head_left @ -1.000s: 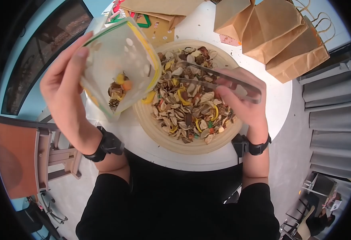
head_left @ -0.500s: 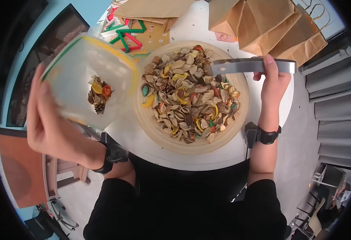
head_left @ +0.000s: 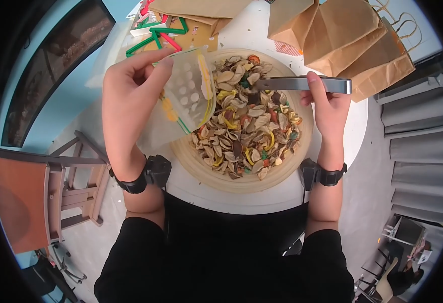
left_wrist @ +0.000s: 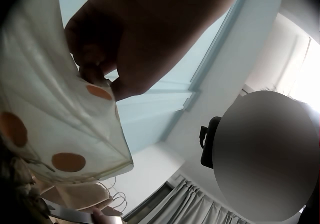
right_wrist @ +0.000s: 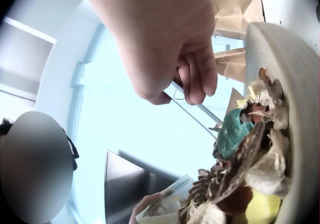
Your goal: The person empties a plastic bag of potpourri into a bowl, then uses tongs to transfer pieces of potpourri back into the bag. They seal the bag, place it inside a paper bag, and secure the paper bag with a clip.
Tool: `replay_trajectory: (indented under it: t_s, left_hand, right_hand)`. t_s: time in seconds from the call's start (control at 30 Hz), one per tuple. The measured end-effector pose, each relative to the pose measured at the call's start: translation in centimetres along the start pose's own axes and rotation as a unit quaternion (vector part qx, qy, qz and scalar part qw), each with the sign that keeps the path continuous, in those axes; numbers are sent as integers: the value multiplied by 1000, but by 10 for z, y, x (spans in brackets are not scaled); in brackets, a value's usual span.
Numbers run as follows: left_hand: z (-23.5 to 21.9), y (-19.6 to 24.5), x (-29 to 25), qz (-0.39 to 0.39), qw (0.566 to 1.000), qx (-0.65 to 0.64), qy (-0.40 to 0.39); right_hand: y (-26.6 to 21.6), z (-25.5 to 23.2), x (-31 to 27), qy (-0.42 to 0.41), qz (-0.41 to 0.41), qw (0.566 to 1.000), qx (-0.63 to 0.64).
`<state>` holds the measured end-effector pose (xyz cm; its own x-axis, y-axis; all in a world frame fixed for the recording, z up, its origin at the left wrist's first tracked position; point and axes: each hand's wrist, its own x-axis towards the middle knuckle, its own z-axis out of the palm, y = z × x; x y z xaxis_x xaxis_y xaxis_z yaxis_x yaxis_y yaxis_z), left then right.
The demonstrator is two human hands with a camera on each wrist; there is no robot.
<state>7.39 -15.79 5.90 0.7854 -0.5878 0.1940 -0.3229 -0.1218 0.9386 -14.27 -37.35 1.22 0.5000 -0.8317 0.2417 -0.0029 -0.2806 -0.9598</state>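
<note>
In the head view my left hand [head_left: 130, 96] pinches a clear zip bag [head_left: 188, 103] with a yellow and green top edge and pale dots. The bag hangs tilted, overlapping the left side of a round wooden bowl [head_left: 196, 177]. Orange dots mark its side in the left wrist view. Potpourri [head_left: 246, 131] of dried petals, pods, cones and yellow peel fills the bowl. My right hand [head_left: 328, 108] grips metal tongs [head_left: 302, 84] by the arms, their tips at the far side of the heap. A green piece [right_wrist: 234, 134] lies near them in the right wrist view.
Brown paper bags [head_left: 342, 45] stand at the back right of the white round table [head_left: 352, 131]. Red and green stick frames [head_left: 168, 30] lie at the back left, beside a flat paper bag [head_left: 201, 10]. A wooden chair [head_left: 80, 187] stands left of the table.
The bag swung out left, then came back right toward the bowl, turned over; the contents seen through it earlier no longer show. The tongs moved right, then slightly back left.
</note>
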Motion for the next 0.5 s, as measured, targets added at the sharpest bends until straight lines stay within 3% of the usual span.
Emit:
replay_trajectory:
  t_s: [0.33,0.47,0.5]
  left_hand:
    - [6,-8,3,19,999,31,-39]
    - [6,-8,3,20,999,26,-37]
    - [6,-9,3,21,999,23,-35]
  right_hand:
    - [-17,12,-14,61,-64,991,100]
    - [-26,34,-30,-88,-129,975,160]
    - [-13,29,-27,-81,-165,976,120]
